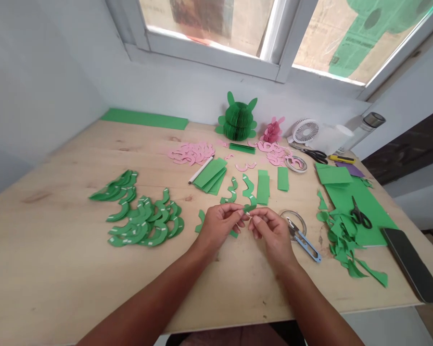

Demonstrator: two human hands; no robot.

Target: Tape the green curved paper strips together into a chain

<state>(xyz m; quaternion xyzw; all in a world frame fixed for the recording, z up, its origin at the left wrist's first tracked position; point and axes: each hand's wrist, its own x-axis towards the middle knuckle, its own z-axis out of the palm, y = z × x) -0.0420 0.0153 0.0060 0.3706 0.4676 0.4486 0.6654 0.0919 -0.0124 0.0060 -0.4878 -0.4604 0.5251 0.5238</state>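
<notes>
Between my two hands is a curved green paper cutout. The thumb and finger of my left hand are closed on it. My right hand is pinched at a small white strip of tape on the cutout's near edge. Just beyond lie a wavy green cutout and another wavy cutout, both with white tape strips. More green cutouts lie partly hidden behind my left hand. Blue thread snips and a tape roll are beside my right hand.
At left are taped green cutouts. Pink cutouts, a white marker and green paper rectangles lie beyond my hands. Green scraps, black scissors and a phone are at right. A green honeycomb paper figure stands behind.
</notes>
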